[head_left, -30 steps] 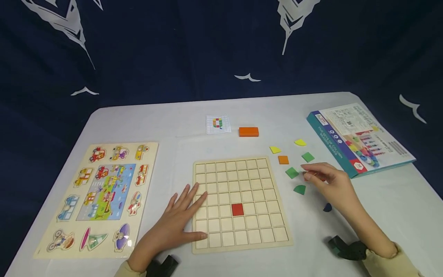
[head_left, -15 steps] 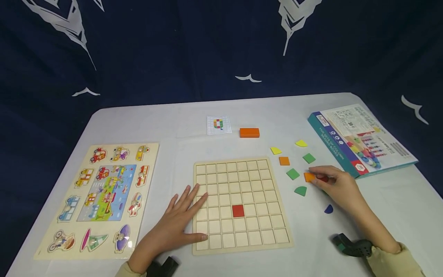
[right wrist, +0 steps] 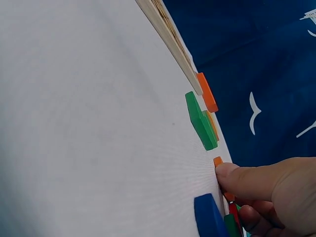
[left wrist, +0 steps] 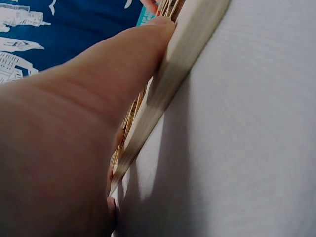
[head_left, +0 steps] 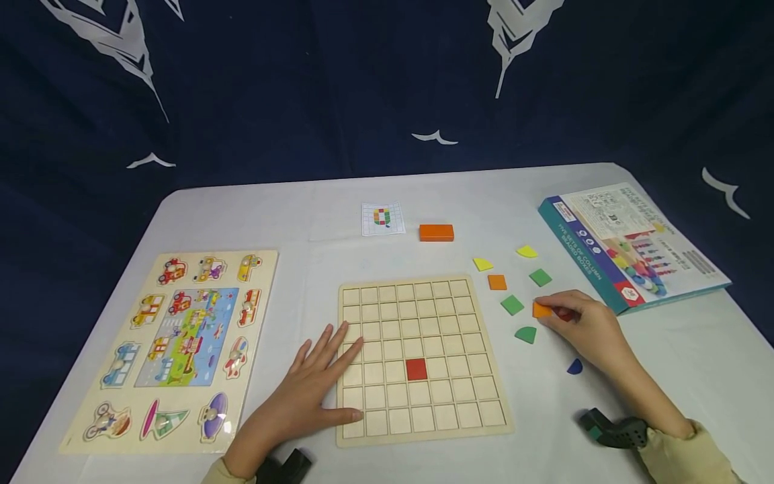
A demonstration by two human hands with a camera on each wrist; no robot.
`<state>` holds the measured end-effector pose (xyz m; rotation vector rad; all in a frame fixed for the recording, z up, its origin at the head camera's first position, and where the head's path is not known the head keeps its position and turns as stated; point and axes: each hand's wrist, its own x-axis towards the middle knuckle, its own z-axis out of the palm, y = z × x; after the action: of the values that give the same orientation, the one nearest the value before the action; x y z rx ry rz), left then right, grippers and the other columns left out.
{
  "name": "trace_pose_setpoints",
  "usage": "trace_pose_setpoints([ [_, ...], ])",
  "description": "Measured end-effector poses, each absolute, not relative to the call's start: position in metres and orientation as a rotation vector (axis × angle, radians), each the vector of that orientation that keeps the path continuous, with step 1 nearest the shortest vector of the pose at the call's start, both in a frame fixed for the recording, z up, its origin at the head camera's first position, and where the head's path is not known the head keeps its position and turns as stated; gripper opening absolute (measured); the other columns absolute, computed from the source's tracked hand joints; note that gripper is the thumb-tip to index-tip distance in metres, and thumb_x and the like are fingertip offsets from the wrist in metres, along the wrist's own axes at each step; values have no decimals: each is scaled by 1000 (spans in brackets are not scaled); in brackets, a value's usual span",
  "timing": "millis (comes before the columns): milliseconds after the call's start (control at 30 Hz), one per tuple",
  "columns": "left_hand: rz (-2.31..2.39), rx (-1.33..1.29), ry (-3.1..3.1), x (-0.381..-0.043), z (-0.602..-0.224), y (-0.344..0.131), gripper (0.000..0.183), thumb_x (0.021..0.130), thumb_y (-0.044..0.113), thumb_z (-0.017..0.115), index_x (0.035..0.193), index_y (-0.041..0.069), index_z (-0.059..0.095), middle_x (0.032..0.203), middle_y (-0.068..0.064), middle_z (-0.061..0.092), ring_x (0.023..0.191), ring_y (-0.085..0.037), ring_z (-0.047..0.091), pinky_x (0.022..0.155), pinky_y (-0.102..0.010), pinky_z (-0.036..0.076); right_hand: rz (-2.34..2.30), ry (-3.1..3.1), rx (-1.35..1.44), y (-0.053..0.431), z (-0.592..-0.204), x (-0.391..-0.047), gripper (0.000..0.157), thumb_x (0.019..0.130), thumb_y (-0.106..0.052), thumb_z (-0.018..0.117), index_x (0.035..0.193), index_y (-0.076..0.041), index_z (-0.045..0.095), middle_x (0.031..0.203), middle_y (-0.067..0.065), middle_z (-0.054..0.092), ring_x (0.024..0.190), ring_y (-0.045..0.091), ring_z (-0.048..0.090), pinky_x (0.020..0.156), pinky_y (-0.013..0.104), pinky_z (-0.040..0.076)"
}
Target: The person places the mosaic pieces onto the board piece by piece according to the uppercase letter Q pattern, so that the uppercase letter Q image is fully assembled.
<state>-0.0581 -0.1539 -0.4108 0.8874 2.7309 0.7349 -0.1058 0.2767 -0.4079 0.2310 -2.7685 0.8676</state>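
My left hand (head_left: 308, 393) lies with fingers spread over the left edge of a wooden grid board (head_left: 508, 423); its thumb (left wrist: 148, 42) rests on the board's rim in the left wrist view. One red square tile (head_left: 416, 369) sits in a cell of the board. To the right of the board, my right hand (head_left: 589, 329) pinches an orange square tile (head_left: 541, 310) between thumb and fingertips, low over the table. A red piece (head_left: 565, 314) shows partly under those fingers. In the right wrist view the thumb (right wrist: 252, 182) covers part of the orange tile.
Around the right hand lie green tiles (head_left: 512, 305), yellow pieces (head_left: 482, 264), another orange tile (head_left: 497, 282) and a blue piece (head_left: 575, 366). Behind the board are a pattern card (head_left: 383, 220) and an orange block (head_left: 436, 233). A picture puzzle (head_left: 254, 356) lies left, a box (head_left: 641, 242) right.
My right hand has shifted slightly right and down, and the orange tile has come into view at its fingertips. The left hand has stayed on the board.
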Motion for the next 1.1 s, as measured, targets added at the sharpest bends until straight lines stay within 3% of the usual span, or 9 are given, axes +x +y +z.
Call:
trace_pose_setpoints([
  [367, 745, 889, 2726, -59, -412, -153, 97, 75, 55, 69, 150, 16, 22, 156, -6, 0, 140, -28, -5, 106, -55, 0, 969, -2729, 236, 272, -400, -105, 26, 76, -2, 76, 102, -2, 72, 89, 8, 64, 71, 11, 45, 56, 14, 37],
  [633, 742, 890, 2715, -60, -412, -151, 96, 76, 57, 67, 150, 17, 22, 156, -5, -1, 140, -27, -5, 106, -54, 0, 1151, -2702, 263, 248, -381, -108, 25, 79, -5, 75, 104, -3, 71, 89, 5, 63, 64, 16, 43, 48, 23, 35],
  [833, 737, 889, 2722, -59, -410, -152, 96, 75, 53, 70, 150, 14, 23, 156, -7, 1, 139, -30, -4, 106, -55, 0, 1334, -2646, 378, 212, -366, -113, 26, 79, -3, 73, 105, -2, 70, 100, 7, 65, 73, 13, 50, 58, 18, 42],
  [1100, 725, 895, 2729, -59, -412, -154, 96, 76, 55, 69, 150, 15, 22, 156, -7, 0, 140, -29, -4, 106, -55, 1, 1597, -2621, 537, 153, -370, -112, 25, 78, 0, 74, 102, -5, 72, 92, 1, 64, 75, 17, 53, 63, 22, 45],
])
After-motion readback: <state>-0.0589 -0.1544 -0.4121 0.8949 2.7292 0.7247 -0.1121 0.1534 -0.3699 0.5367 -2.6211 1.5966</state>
